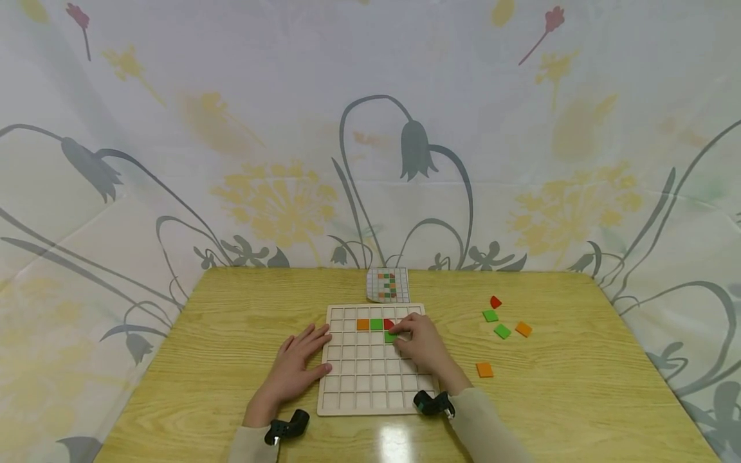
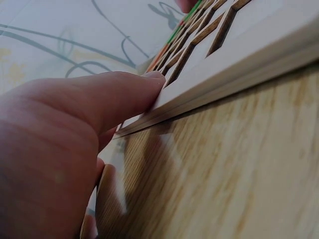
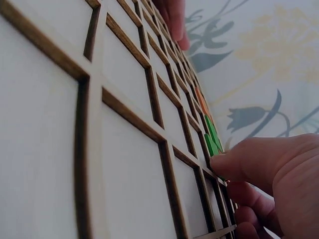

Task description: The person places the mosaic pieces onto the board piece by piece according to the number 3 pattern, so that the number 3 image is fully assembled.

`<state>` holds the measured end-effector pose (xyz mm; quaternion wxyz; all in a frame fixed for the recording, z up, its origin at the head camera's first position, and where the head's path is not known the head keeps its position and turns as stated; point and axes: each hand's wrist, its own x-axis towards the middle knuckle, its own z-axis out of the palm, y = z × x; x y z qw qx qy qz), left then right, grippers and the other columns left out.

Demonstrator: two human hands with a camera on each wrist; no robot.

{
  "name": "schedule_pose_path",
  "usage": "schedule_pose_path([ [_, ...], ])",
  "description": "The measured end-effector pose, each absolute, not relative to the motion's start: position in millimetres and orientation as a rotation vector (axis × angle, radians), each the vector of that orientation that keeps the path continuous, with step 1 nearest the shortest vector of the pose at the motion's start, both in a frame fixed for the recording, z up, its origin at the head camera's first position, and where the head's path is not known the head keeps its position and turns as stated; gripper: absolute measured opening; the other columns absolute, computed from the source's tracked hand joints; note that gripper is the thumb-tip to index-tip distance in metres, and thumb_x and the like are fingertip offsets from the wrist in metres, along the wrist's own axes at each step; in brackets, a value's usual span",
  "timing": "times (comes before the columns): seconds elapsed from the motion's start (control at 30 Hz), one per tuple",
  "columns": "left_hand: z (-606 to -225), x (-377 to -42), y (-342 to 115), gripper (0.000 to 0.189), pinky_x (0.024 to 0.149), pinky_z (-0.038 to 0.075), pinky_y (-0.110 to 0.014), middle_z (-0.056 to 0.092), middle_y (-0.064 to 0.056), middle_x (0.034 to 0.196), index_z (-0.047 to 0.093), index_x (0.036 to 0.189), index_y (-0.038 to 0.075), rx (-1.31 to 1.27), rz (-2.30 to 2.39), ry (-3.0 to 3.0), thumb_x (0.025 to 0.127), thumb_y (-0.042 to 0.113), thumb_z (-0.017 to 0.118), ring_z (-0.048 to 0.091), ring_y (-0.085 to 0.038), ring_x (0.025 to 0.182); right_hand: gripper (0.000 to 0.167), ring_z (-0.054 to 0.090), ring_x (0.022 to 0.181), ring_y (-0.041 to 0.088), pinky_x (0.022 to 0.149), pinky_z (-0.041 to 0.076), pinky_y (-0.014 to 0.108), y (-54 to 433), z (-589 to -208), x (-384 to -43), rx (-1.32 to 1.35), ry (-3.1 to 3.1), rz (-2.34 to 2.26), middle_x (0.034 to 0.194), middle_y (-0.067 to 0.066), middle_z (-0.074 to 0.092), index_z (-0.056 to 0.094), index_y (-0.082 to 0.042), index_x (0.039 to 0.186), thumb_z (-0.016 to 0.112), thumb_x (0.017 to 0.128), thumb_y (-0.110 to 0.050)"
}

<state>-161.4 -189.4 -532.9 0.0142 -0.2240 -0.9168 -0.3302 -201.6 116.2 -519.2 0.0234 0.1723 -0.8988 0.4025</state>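
A wooden grid board (image 1: 370, 411) lies on the table. In its upper part sit an orange square tile (image 1: 363, 325), a green square tile (image 1: 377, 325) and a red quarter-round tile (image 1: 388, 324) in a row. My right hand (image 1: 425, 344) reaches over the board from the right, thumb and index finger pinching a second green square tile (image 1: 390, 337) just under the red one. In the right wrist view the thumb tip is right at the green tile's (image 3: 211, 145) edge. My left hand (image 1: 296, 365), fingers extended, rests along the board's left edge; its thumb (image 2: 134, 92) touches the rim.
Right of the board lie a red quarter-round tile (image 1: 495, 301), two green squares (image 1: 490, 316) and two orange squares (image 1: 484, 370). A small pattern card (image 1: 373, 286) with a coloured grid stands behind the board. A flower-printed curtain (image 1: 289, 128) hangs beyond the table (image 1: 231, 334).
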Motion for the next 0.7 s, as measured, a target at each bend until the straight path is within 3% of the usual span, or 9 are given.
schedule_pose_path([
  [0.37,-529,-161,-190,0.059,0.113,0.010,-0.064,0.038,-0.004,0.157,0.053,0.146,0.010,-0.692,-1.045,-2.874,0.094,0.032,0.068,0.023,-0.032,0.148,0.016,0.061,0.083,0.016,0.075,0.052,0.032,130,-519,-204,0.421,-2.699,1.571,0.101,0.000,0.068,0.077,-0.011,0.103,0.070,0.091,-0.003],
  [0.7,-532,-162,-190,0.060,0.113,0.010,-0.064,0.037,-0.003,0.158,0.051,0.147,0.010,-0.703,-1.035,-2.896,0.095,0.034,0.067,0.022,-0.032,0.149,0.016,0.062,0.092,0.020,0.079,0.054,0.031,174,-507,-194,0.367,-2.654,1.542,0.104,0.005,0.068,0.075,-0.005,0.108,0.068,0.093,-0.002],
])
